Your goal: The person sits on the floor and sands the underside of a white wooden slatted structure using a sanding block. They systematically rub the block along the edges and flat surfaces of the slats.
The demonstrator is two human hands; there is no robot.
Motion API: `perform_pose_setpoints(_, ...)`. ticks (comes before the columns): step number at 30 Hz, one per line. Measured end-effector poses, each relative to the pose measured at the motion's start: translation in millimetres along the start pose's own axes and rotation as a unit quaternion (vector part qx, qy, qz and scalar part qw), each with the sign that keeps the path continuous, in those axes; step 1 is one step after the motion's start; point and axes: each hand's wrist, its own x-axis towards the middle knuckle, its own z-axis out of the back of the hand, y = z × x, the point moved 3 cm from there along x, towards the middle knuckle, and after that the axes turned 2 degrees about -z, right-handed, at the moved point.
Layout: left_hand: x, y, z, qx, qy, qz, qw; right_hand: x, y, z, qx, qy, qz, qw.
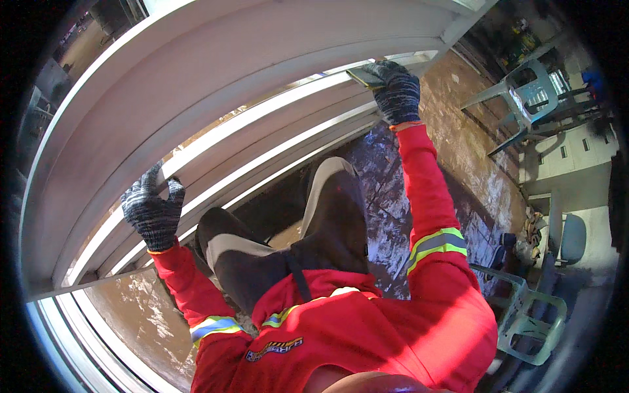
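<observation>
A large white slatted frame [216, 72] stretches across the view in front of me, its long boards set in parallel rows. My left hand [154, 208], in a dark grey knitted glove, grips the edge of one white slat [216, 145] near the frame's left end. At the right end of the same slat, my right hand [397, 92] wears a matching glove. It is closed around a flat greenish pad [365, 78], which looks like a sanding pad and rests against the slat. The fingers partly cover the pad.
A grey-green plastic chair [524, 98] stands at the far right, and another [534, 321] lies nearer at the lower right. Pale blocks [570, 154] are by the right side. The floor [468, 111] is brown with white stains. White bars [85, 334] lie at the lower left.
</observation>
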Motion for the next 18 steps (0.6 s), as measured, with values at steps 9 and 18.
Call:
perform_pose_setpoints(9,-1,2,2,-0.001,0.035,0.013,0.999,0,40,-26,-0.033,0.041,0.023,0.998)
perform_pose_setpoints(18,4,-6,-9,-0.017,0.025,0.012,0.999,-21,83,-48,-0.061,0.024,0.063,0.996)
